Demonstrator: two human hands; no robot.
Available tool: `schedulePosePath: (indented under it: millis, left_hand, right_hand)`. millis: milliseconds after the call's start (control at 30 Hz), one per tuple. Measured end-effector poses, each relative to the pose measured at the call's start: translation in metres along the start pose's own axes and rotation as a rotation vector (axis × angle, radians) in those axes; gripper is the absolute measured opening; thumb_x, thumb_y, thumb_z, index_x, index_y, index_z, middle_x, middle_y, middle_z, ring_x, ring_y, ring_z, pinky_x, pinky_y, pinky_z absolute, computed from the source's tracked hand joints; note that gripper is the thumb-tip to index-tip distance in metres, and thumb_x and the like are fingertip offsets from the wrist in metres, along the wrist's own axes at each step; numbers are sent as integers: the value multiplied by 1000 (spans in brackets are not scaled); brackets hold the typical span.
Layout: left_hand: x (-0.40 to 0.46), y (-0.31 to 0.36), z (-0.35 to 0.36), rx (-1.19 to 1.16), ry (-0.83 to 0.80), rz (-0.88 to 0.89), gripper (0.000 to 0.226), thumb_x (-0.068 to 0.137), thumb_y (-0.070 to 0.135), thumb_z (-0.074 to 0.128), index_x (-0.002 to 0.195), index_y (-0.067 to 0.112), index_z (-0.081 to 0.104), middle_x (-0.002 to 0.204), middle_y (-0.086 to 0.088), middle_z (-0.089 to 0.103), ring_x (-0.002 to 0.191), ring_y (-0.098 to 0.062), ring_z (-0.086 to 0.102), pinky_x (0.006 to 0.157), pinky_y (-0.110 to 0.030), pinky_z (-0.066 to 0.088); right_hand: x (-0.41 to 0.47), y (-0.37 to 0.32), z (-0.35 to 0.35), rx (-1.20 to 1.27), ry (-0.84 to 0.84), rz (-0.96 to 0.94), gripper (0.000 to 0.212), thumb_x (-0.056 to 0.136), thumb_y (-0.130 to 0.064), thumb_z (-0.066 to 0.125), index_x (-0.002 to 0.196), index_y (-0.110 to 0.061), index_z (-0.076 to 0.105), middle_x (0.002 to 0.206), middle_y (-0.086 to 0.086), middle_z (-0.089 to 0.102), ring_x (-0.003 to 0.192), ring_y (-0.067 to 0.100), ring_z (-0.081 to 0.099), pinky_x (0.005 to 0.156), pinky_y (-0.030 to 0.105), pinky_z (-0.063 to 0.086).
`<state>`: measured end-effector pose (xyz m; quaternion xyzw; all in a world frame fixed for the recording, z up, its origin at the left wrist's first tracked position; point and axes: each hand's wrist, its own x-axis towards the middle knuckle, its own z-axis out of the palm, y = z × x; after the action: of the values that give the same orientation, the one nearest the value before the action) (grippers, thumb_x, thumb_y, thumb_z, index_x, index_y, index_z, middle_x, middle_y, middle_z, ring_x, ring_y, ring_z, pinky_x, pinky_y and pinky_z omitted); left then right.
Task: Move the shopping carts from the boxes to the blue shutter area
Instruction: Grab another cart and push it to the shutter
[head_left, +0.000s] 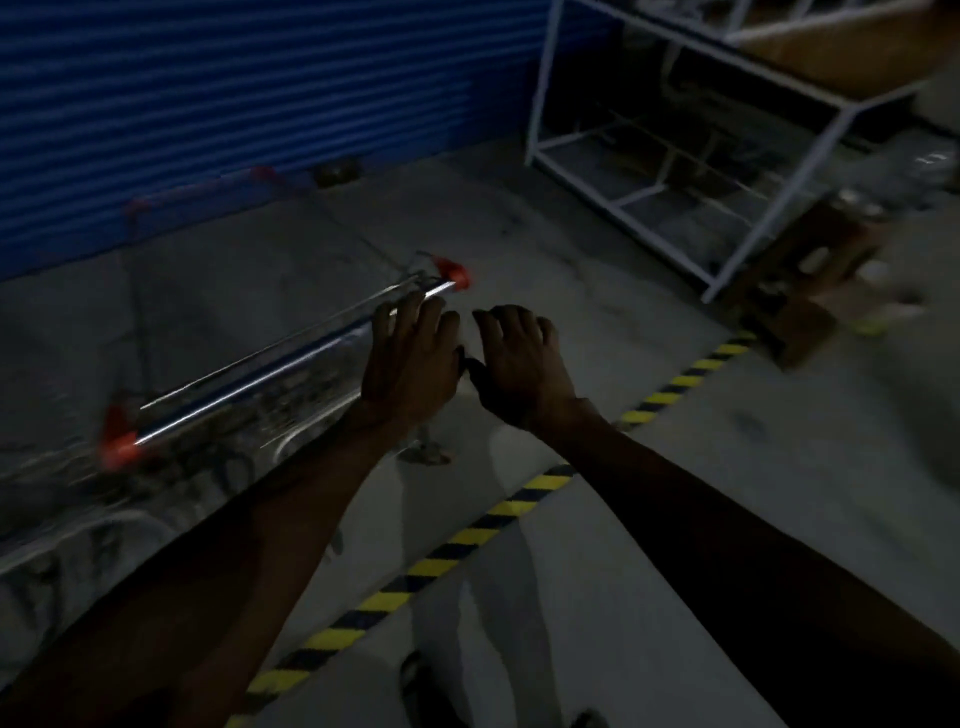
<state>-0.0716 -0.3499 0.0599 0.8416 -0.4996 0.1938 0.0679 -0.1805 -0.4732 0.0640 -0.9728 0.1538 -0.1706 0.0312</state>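
Left hand (410, 358) spread, fingers over the shopping cart (218, 415) handle bar; right hand (519, 358) spread beside it, holding nothing. Ahead: blue shutter (234, 104); white metal rack (675, 156) and cardboard box (810, 280) right; striped floor tape (467, 535) on dim concrete.

Shiny chrome metal handlebar of the shopping cart (291, 364) is gleaming, its orange plastic end caps (452, 273) looking smooth. The blue ribbed metal shutter (234, 104) is showing a dull sheen. The grey concrete floor (649, 467) is looking matt and scuffed; the white painted metal rack (810, 171) is looking matt beside brown cardboard boxes (800, 280).
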Motion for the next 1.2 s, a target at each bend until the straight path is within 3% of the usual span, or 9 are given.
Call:
schedulePosePath:
  millis: [267,567,833,1033,1100,1133,1200]
  left_hand:
    - [57,237,-3,-178,19,520,44,93,37,43,124,9,57,136,-13,52,127,-36,44,103,-52,33]
    - [37,560,-54,-270,66,988,52,88,42,47,129,10,50,139,-14,47,131,-38,38,106,-54,28]
    - [-42,820,-111,-408,86,1342,53,90,43,48,131,11,50,141,-13,45,133,-35,36,108,-53,26]
    - [-110,953,-135,-463,65,1594,54,89,42,53,133,10,49,141,-14,44,134,-35,34,109,-54,26]
    - [-151,1027,-149,-488,58,1722,53,89,41,53,133,10,49,142,-15,44,135,-36,34,109,-54,26]
    - [-153,1027,-149,-493,50,1722,53,90,42,53,132,10,49,142,-14,44,135,-36,33,109,-55,26]
    - [-191,1105,-162,-521,58,1835,53,90,42,54,133,11,49,142,-14,44,136,-35,33,109,-55,26]
  right_hand:
    - [-174,157,-80,-165,23,499,57,88,-41,55,135,-10,44,128,13,50,120,35,44,97,52,35]
    - [-454,305,-191,-363,70,1013,60,92,-43,52,140,-10,36,138,11,46,131,33,37,105,52,31]
    - [-690,347,-280,-460,134,1438,57,93,-39,53,138,-8,37,138,12,46,132,33,35,105,50,29]
    - [-815,346,-307,-454,170,1705,58,94,-39,52,139,-6,37,138,13,45,132,33,34,106,53,28]
    - [-886,352,-322,-457,175,1833,57,95,-40,49,140,-6,36,138,13,45,131,32,34,105,54,29]
    - [-889,351,-320,-473,176,1832,57,95,-40,48,140,-6,36,137,12,45,131,32,34,105,54,29]
    - [-959,366,-338,-477,169,1952,58,95,-41,46,140,-6,36,136,12,45,130,32,34,105,54,30]
